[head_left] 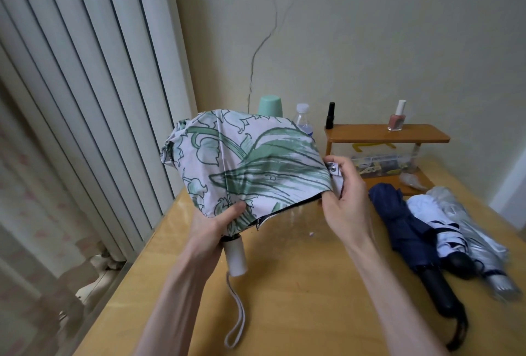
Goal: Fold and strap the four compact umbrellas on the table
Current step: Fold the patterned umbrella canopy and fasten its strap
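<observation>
A collapsed white umbrella with a green floral print point(244, 162) is held above the wooden table point(299, 298), its canopy loose and unrolled. My left hand point(215, 226) grips it just above the white handle point(235, 256), from which a wrist loop hangs. My right hand point(345, 202) pinches the closing strap with its metal snap point(333, 169) at the canopy's right edge. Three other umbrellas lie on the table at the right: a navy one point(404, 224) with a black handle, a white one point(438, 227), and a silver one point(472, 230).
A small wooden shelf point(387, 135) at the back right holds two nail polish bottles and a clear box. A mint cup point(269, 105) and a water bottle point(303, 118) stand behind the umbrella. A radiator and curtain run along the left.
</observation>
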Demonstrator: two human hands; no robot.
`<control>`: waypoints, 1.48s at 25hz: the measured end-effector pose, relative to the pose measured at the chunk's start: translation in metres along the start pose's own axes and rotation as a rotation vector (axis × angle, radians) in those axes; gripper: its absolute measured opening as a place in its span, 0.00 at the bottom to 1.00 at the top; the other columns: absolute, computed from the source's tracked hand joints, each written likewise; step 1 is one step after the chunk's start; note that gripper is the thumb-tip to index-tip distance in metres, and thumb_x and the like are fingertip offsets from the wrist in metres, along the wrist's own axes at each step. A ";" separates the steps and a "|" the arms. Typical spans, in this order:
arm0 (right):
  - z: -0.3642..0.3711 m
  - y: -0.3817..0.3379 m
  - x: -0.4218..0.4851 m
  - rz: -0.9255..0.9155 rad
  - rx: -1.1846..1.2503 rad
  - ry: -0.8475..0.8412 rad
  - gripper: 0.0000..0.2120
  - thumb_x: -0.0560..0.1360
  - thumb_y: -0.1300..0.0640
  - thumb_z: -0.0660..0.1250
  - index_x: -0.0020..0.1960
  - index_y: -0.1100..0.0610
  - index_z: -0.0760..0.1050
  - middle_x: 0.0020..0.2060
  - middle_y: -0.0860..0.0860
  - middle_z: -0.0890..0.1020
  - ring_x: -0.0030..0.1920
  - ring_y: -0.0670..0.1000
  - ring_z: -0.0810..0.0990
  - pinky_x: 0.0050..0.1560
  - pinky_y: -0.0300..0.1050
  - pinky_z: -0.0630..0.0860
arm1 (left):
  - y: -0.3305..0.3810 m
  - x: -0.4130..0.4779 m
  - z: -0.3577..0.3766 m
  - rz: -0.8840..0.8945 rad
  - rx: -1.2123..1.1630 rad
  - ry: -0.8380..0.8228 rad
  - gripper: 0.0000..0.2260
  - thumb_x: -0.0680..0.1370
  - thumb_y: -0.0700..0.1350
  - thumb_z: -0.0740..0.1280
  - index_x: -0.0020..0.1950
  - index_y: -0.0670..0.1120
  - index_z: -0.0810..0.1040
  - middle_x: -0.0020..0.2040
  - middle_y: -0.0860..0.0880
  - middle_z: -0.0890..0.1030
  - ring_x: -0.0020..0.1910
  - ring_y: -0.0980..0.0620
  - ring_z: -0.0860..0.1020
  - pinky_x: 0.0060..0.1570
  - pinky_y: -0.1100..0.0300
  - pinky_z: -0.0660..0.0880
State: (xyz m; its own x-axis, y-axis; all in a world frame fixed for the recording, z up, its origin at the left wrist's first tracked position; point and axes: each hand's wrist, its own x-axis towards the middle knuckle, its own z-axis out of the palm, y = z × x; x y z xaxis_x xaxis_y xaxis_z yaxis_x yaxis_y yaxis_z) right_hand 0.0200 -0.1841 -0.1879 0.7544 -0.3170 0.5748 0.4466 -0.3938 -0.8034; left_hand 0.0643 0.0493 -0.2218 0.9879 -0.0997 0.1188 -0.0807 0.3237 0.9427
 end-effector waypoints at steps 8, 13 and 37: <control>-0.008 0.003 0.003 0.017 -0.067 -0.045 0.23 0.73 0.78 0.66 0.58 0.55 0.80 0.51 0.47 0.86 0.55 0.46 0.83 0.52 0.37 0.79 | -0.010 0.004 -0.002 0.013 0.119 0.077 0.25 0.70 0.39 0.82 0.65 0.41 0.80 0.53 0.45 0.88 0.51 0.40 0.86 0.54 0.43 0.83; -0.014 0.005 -0.001 0.019 -0.243 0.076 0.23 0.73 0.75 0.71 0.59 0.52 0.80 0.49 0.46 0.86 0.51 0.46 0.86 0.49 0.43 0.83 | -0.002 0.003 -0.011 0.101 0.252 0.119 0.32 0.64 0.50 0.88 0.65 0.47 0.82 0.55 0.50 0.88 0.55 0.47 0.87 0.58 0.47 0.81; -0.066 -0.031 0.015 0.157 -0.369 -0.456 0.21 0.62 0.34 0.80 0.31 0.49 0.77 0.35 0.37 0.83 0.45 0.39 0.80 0.60 0.46 0.72 | 0.011 -0.005 -0.030 0.146 0.584 -0.144 0.35 0.64 0.45 0.87 0.68 0.51 0.78 0.60 0.54 0.87 0.60 0.53 0.85 0.64 0.47 0.80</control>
State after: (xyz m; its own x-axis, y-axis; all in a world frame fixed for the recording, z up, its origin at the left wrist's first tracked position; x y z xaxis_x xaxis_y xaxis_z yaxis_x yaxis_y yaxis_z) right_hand -0.0139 -0.2338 -0.1438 0.9643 -0.0255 0.2637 0.1789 -0.6715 -0.7191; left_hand 0.0620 0.0813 -0.2213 0.9368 -0.2323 0.2617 -0.3129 -0.2212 0.9236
